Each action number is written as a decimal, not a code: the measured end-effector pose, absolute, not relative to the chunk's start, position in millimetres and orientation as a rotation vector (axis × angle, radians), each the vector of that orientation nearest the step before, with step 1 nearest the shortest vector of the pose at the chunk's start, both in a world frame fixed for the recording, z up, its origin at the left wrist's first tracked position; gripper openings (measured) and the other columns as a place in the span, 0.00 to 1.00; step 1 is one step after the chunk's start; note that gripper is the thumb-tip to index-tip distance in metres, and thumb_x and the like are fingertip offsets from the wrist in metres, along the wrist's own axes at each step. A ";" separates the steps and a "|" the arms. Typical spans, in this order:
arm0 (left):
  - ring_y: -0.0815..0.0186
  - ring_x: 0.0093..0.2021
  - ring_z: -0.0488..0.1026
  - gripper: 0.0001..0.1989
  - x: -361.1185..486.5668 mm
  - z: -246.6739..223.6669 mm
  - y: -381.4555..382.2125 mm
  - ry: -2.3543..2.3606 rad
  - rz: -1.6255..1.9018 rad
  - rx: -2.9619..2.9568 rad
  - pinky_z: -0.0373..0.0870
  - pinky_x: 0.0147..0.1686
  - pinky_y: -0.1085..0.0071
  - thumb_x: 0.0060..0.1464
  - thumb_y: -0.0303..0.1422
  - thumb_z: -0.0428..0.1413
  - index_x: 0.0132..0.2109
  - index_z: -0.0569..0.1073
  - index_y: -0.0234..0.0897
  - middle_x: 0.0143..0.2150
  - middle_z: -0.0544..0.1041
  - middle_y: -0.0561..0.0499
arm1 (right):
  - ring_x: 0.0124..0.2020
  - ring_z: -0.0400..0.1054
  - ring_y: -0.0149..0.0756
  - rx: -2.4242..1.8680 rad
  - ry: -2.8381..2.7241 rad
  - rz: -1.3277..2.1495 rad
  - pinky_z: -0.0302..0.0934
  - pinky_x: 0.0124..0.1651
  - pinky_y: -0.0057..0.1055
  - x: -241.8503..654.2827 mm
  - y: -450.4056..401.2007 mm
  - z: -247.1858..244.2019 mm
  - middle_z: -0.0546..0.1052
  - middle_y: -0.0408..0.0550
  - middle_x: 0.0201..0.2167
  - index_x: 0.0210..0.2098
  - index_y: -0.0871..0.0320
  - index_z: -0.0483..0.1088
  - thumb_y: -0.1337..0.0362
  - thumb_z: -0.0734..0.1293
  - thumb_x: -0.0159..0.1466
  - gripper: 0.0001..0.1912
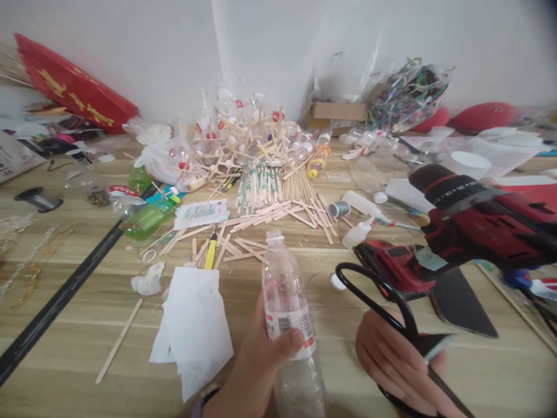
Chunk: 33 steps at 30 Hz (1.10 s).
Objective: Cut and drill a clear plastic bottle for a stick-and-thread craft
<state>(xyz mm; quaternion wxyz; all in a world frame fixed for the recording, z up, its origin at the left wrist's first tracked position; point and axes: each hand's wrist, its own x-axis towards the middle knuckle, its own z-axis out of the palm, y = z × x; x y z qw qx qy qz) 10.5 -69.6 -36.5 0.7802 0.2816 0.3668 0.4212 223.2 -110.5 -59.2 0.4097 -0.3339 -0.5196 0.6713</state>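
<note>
My left hand (272,354) is wrapped round a clear plastic bottle (287,290) with a white and red label. The bottle has no cap and its neck points away from me. At the lower right, my right hand (395,360) is closed on black-handled scissors (404,307); a loop of the handle stands up above the fingers. The two hands are apart. Between them and a little farther off, a white cap (338,281) lies on the wooden table (331,360).
A red and black power drill (487,220) stands at the right, near a dark flat slab (463,302). White paper (198,331) and a yellow cutter (211,249) lie left of the bottle. Wooden sticks (278,215), a green bottle (150,217) and a black bar (65,296) are beyond.
</note>
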 end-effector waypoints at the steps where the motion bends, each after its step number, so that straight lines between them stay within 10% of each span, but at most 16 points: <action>1: 0.52 0.44 0.76 0.53 10.7 -35.5 -68.8 0.809 0.916 0.603 0.71 0.42 0.60 0.31 0.49 0.72 0.65 0.62 0.44 0.45 0.78 0.44 | 0.02 0.37 0.25 -0.861 -1.227 1.678 0.45 0.12 0.24 218.2 -109.3 -56.1 0.45 0.30 0.00 0.23 0.50 0.57 0.25 0.44 0.56 0.37; 7: 0.52 0.57 0.70 0.41 13.3 -16.0 -56.9 0.857 0.983 0.532 0.64 0.55 0.60 0.48 0.47 0.65 0.66 0.60 0.45 0.54 0.77 0.45 | 0.11 0.48 0.23 -0.816 -1.054 1.824 0.44 0.18 0.23 208.8 -75.3 -13.8 0.63 0.36 0.10 0.25 0.54 0.59 0.40 0.68 0.58 0.26; 13: 0.54 0.50 0.76 0.34 19.5 -2.3 -34.5 0.794 0.999 0.351 0.69 0.48 0.63 0.48 0.40 0.63 0.61 0.65 0.42 0.50 0.80 0.47 | 0.18 0.61 0.29 -1.140 -1.222 1.602 0.54 0.19 0.24 208.1 -73.5 11.3 0.73 0.44 0.21 0.37 0.55 0.68 0.41 0.66 0.61 0.23; 20: 0.60 0.29 0.78 0.24 18.3 -3.0 -14.4 0.703 0.930 0.229 0.72 0.30 0.69 0.39 0.46 0.69 0.38 0.75 0.33 0.30 0.82 0.47 | 0.23 0.72 0.35 -1.383 -1.781 0.739 0.65 0.23 0.26 202.1 -82.3 16.9 0.78 0.45 0.23 0.28 0.52 0.75 0.59 0.63 0.67 0.14; 33: 0.63 0.31 0.79 0.29 12.5 13.5 0.2 0.659 1.093 -0.125 0.77 0.33 0.69 0.64 0.49 0.44 0.39 0.77 0.27 0.31 0.81 0.43 | 0.17 0.71 0.30 -1.166 -2.067 -0.032 0.63 0.23 0.26 158.9 -72.8 17.9 0.78 0.41 0.22 0.36 0.56 0.66 0.69 0.56 0.71 0.10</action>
